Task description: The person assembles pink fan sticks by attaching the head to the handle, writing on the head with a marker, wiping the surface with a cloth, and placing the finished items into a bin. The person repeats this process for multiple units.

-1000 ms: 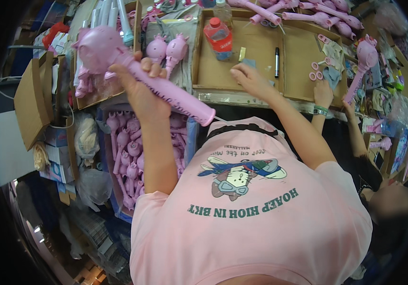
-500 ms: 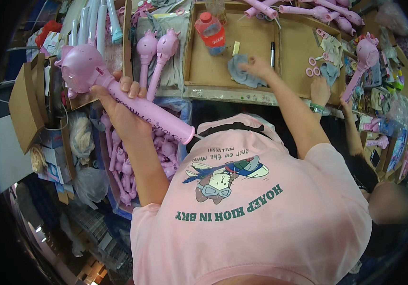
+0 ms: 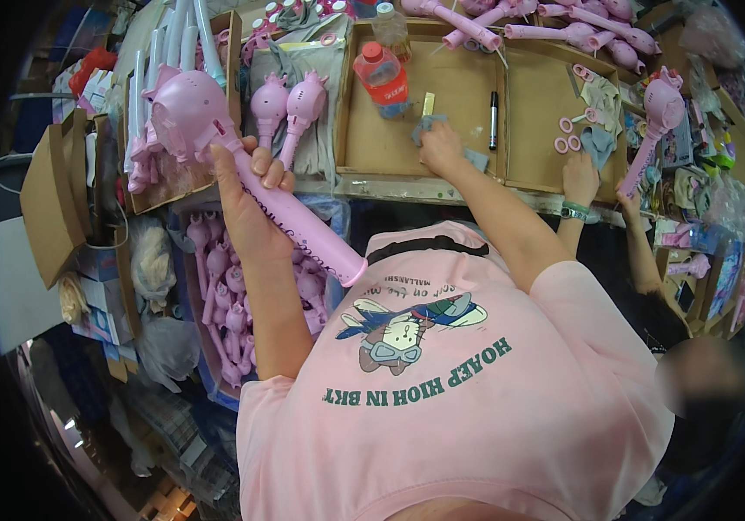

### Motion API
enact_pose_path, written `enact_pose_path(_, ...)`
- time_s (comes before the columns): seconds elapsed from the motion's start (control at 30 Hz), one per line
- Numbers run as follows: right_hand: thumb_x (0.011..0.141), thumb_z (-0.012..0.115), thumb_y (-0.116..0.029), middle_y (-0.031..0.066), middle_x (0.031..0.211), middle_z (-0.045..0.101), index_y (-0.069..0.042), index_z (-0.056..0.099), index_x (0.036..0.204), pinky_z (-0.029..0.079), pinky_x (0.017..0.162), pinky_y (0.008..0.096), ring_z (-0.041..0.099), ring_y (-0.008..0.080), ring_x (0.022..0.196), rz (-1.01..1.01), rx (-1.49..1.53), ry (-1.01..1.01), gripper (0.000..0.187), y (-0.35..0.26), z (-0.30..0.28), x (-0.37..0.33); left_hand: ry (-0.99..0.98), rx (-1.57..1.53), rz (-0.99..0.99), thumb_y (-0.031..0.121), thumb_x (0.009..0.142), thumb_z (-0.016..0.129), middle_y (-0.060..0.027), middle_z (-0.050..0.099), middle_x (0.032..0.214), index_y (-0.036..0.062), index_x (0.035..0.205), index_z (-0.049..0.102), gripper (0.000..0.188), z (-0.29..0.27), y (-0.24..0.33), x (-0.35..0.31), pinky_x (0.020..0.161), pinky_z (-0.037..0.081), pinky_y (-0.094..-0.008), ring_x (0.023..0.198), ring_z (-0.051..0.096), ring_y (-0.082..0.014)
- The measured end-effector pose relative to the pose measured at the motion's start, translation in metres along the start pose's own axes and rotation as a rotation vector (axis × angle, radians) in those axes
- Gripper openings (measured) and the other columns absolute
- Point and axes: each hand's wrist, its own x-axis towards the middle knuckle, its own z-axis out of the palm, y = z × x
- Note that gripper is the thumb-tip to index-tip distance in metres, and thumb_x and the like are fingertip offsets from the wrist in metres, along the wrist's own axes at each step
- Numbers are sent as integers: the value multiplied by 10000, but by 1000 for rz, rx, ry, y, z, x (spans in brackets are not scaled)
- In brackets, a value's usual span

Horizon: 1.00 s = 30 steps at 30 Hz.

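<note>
My left hand (image 3: 255, 204) is wrapped round a pink toy wand (image 3: 281, 215) just below its round, animal-like head. The wand slants, head up to the left, and its wide handle end points down toward my shirt. At the near part of the brown cardboard tray (image 3: 372, 158), my right hand (image 3: 442, 149) has its fingers closed on a grey cloth (image 3: 427, 127). Part of the cloth sticks out past the fingertips, and another bit shows beside the palm. Just beyond the cloth stands a small yellowish block (image 3: 429, 103).
A red-labelled bottle (image 3: 383, 85) and a black marker (image 3: 493, 122) are in the tray. Two pink wands (image 3: 305, 100) lie left of it. A blue-lined bin (image 3: 338, 227) holds several more. At right, a co-worker's hand (image 3: 630, 201) holds another wand (image 3: 664, 108); their other hand (image 3: 580, 180) is near a cloth.
My right hand has moved left and nearer, and the cloth, spread out before, is now bunched in its fingers. The left hand has shifted the wand slightly right and tilted it steeper.
</note>
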Motion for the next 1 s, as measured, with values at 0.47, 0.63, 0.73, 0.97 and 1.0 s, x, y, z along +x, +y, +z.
enact_pose_path(0.47,895,538,-115,-54,748,527,-86,550,852,371,588,180,470,30,662,170,1514,-26,54,-13,-200,21,165,427,-24,95,774,725,-33,601,974,73,976,543,273,10,-26,12,686,462,-249,797,581,-124)
enact_pose_path(0.63,889,536,-110,-57,777,537,-80,543,927,385,640,169,485,10,715,-49,1521,-179,49,-61,-247,33,-192,532,-55,72,715,761,-39,632,982,68,886,568,257,33,-51,24,778,435,-251,878,589,-117)
enact_pose_path(0.73,855,551,-97,-26,890,557,-53,550,1027,413,706,209,506,40,797,-39,1411,-151,177,-67,-261,34,-180,638,-97,45,735,741,42,548,960,77,1065,561,377,37,-46,25,823,402,-244,912,512,-69)
enact_pose_path(0.97,816,565,-49,15,1031,600,-16,560,1164,443,859,253,557,92,950,-190,1489,-329,349,-76,-256,15,-139,510,-144,62,760,714,-8,590,910,86,812,522,200,42,-23,27,824,421,-269,875,551,-104)
enact_pose_path(1.0,813,567,-43,14,1026,601,-14,567,1151,443,855,249,556,91,947,-149,1445,-353,339,-77,-254,16,-155,517,-100,61,758,719,-20,601,925,59,898,552,218,42,-23,29,821,429,-268,876,560,-105)
